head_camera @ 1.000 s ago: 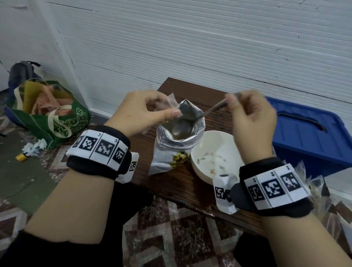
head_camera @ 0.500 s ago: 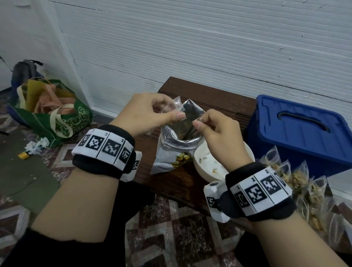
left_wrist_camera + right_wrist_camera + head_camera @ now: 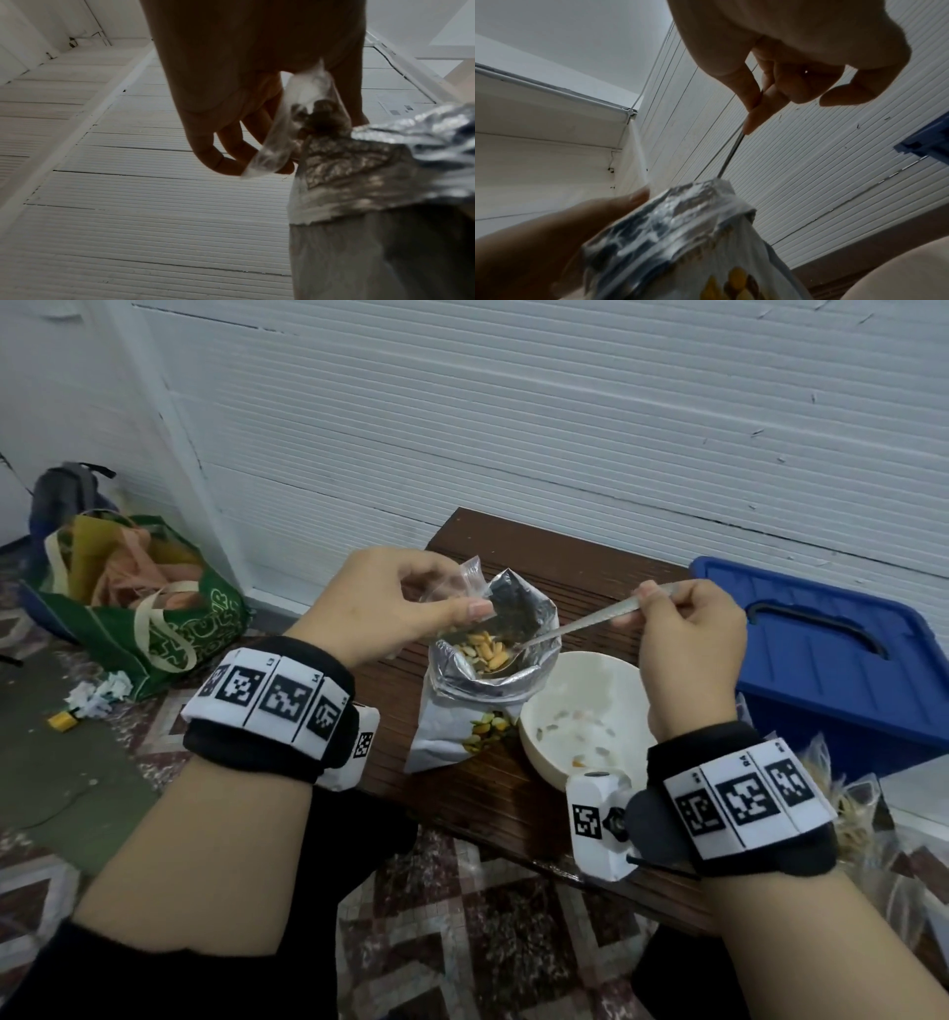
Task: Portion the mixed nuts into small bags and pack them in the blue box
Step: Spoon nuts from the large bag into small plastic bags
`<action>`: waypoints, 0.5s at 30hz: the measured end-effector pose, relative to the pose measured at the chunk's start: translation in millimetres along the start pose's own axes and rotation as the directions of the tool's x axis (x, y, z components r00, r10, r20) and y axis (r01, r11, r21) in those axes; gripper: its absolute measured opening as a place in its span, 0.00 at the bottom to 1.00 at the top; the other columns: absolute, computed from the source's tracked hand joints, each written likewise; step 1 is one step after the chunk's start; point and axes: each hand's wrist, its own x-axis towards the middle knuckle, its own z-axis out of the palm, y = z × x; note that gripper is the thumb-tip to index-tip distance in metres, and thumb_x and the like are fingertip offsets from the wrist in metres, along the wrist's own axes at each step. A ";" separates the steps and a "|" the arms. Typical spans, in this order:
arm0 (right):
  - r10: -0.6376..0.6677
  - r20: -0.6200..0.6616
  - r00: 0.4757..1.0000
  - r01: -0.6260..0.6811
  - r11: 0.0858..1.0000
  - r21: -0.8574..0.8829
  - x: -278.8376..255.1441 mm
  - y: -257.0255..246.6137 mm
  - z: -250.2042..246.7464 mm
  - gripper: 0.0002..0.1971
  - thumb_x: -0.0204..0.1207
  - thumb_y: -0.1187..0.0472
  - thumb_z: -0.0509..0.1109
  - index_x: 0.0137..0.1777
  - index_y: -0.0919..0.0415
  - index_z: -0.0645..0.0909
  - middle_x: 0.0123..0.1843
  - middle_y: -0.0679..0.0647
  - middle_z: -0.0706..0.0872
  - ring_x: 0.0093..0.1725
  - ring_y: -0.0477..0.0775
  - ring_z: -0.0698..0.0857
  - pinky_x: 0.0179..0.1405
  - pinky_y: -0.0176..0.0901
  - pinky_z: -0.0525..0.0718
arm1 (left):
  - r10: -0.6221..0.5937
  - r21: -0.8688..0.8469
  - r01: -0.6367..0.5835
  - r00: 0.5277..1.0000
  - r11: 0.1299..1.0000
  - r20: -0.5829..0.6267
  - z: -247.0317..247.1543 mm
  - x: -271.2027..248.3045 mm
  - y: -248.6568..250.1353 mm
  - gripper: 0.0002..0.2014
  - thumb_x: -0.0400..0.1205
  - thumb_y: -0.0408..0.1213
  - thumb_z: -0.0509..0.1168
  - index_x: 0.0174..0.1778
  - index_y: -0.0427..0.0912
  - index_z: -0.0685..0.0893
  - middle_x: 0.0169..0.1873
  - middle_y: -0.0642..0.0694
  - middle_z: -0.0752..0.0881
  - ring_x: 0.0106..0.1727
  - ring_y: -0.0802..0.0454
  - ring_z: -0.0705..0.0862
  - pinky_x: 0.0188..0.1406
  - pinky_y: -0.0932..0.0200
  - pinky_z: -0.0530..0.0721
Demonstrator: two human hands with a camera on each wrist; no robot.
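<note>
A silver foil pouch of mixed nuts (image 3: 477, 706) stands open on the dark wooden table (image 3: 575, 567). My left hand (image 3: 390, 603) pinches a small clear bag (image 3: 464, 585) at the pouch's mouth; the left wrist view shows that bag (image 3: 295, 121) between my fingers. My right hand (image 3: 683, 634) holds a metal spoon (image 3: 580, 624) by its handle. Its bowl, heaped with nuts (image 3: 485, 649), is at the pouch's mouth. The blue box (image 3: 832, 654) sits closed at the right. In the right wrist view the spoon handle (image 3: 731, 154) runs down to the pouch (image 3: 680, 233).
A white bowl (image 3: 539, 721) with a few nut scraps sits right of the pouch. Several filled small bags (image 3: 842, 793) lie at the table's right end. A green shopping bag (image 3: 138, 603), a dark backpack (image 3: 67, 490) and crumpled paper (image 3: 97, 695) are on the floor left.
My right hand drew back to the right and lifted the spoon, which is now heaped with nuts at the pouch's mouth. My left hand kept the small bag at the pouch's mouth.
</note>
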 end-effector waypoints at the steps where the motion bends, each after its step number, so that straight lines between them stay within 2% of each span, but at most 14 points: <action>1: 0.012 -0.020 1.000 -0.012 1.000 0.007 2.1 -0.1 -2.4 0.11 0.81 0.61 0.66 0.37 0.60 0.74 0.23 0.43 0.83 0.23 0.31 0.76 0.37 0.35 0.74 | 0.009 0.007 -0.009 1.000 1.000 -0.003 -1.3 -0.1 0.1 0.10 0.69 0.57 0.74 0.42 0.60 0.86 0.41 0.57 0.89 0.42 0.66 0.84 0.33 0.79 0.77; 3: 0.030 -0.042 0.999 -0.029 0.999 0.031 6.6 -0.3 -6.8 0.09 0.81 0.60 0.66 0.41 0.63 0.76 0.27 0.45 0.84 0.25 0.29 0.77 0.35 0.31 0.74 | 0.017 0.019 -0.016 1.000 1.000 -0.003 -4.4 -0.2 0.2 0.11 0.67 0.59 0.73 0.41 0.61 0.86 0.41 0.57 0.89 0.45 0.67 0.84 0.36 0.81 0.73; 5: 0.025 -0.062 0.998 -0.023 0.999 0.026 10.2 -2.3 -11.7 0.08 0.81 0.60 0.65 0.43 0.65 0.78 0.29 0.48 0.85 0.26 0.28 0.78 0.35 0.27 0.74 | 0.009 0.031 -0.008 1.000 0.999 -0.008 -7.3 0.1 -0.2 0.13 0.64 0.61 0.73 0.39 0.62 0.86 0.42 0.58 0.89 0.48 0.67 0.83 0.39 0.79 0.71; 8: 0.012 -0.111 0.994 -0.006 0.999 0.051 14.4 -8.2 -18.6 0.11 0.81 0.61 0.65 0.36 0.59 0.73 0.29 0.48 0.84 0.24 0.29 0.77 0.31 0.19 0.72 | -0.010 0.047 0.009 1.000 0.999 0.013 -8.7 1.5 0.2 0.12 0.64 0.57 0.75 0.40 0.64 0.85 0.43 0.65 0.86 0.46 0.76 0.79 0.40 0.80 0.71; 10: 0.013 -0.142 0.990 -0.001 0.997 0.082 15.3 -12.7 -22.4 0.15 0.81 0.62 0.65 0.33 0.55 0.68 0.28 0.47 0.84 0.24 0.31 0.78 0.31 0.20 0.73 | -0.007 0.066 0.004 0.999 0.998 0.042 -7.8 2.4 -1.0 0.13 0.66 0.54 0.77 0.44 0.62 0.85 0.43 0.69 0.83 0.44 0.82 0.77 0.40 0.81 0.71; 12: 0.016 -0.158 0.987 0.002 0.994 0.111 15.7 -16.1 -25.1 0.16 0.80 0.63 0.65 0.32 0.55 0.66 0.21 0.43 0.82 0.23 0.32 0.78 0.32 0.22 0.74 | 0.016 0.073 -0.021 0.997 0.997 0.069 -6.2 3.1 -1.8 0.15 0.66 0.52 0.78 0.47 0.59 0.88 0.43 0.69 0.84 0.43 0.87 0.76 0.39 0.87 0.70; 13: 0.016 -0.154 0.988 0.002 0.993 0.119 15.2 -17.7 -26.0 0.16 0.81 0.64 0.65 0.32 0.55 0.66 0.18 0.41 0.81 0.22 0.31 0.78 0.31 0.22 0.73 | 0.025 0.077 -0.031 0.996 0.997 0.082 -4.9 3.3 -1.2 0.15 0.66 0.52 0.78 0.48 0.59 0.88 0.43 0.68 0.86 0.44 0.87 0.76 0.39 0.89 0.68; 15: 0.008 -0.136 0.991 0.009 0.992 0.124 14.1 -19.4 -26.0 0.16 0.81 0.63 0.65 0.32 0.55 0.66 0.20 0.43 0.83 0.23 0.30 0.79 0.32 0.22 0.74 | 0.033 0.083 -0.041 0.994 0.996 0.103 -1.5 4.1 0.6 0.14 0.66 0.51 0.79 0.47 0.61 0.87 0.44 0.66 0.87 0.45 0.84 0.78 0.39 0.90 0.69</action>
